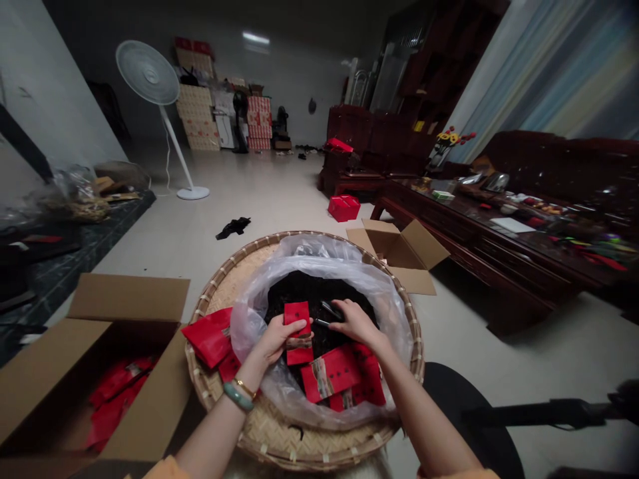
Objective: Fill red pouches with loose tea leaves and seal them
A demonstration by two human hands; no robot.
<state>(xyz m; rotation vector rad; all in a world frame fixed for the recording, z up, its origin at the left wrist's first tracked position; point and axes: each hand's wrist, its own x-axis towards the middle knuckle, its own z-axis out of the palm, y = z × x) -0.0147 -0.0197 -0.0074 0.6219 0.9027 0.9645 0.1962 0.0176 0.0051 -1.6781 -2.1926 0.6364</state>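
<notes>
- Brown cardboard carton (92, 299) stands open, left of the bamboo tray (279, 439), with loose red packets (117, 392) inside.
- White pedestal fan (147, 73) stands on the floor beyond the tray, to its left.
- Glossy red pouches (210, 336) lie on the tray's left edge.
- Left hand (274, 339), above the tray's middle, pinches a red packet (298, 332) roughly upright, thumb pressed on its front, other fingers mostly hidden behind it; a jade-green bangle (238, 397) circles the wrist.
- Clear plastic bag (257, 289) sits wide open on the tray, holding a black mass (314, 286) with printed red packs (332, 372) on its near side.
- Right hand (359, 324), above the tray's right half, has thumb and bent fingers closed on a dark two-pronged tool (330, 309); whether its tips touch the packet, I cannot tell.
- Red box (344, 207) and an open carton (424, 246) stand beyond the tray, to its right.
- Dark wooden table (459, 226) stands farther right of the tray.
</notes>
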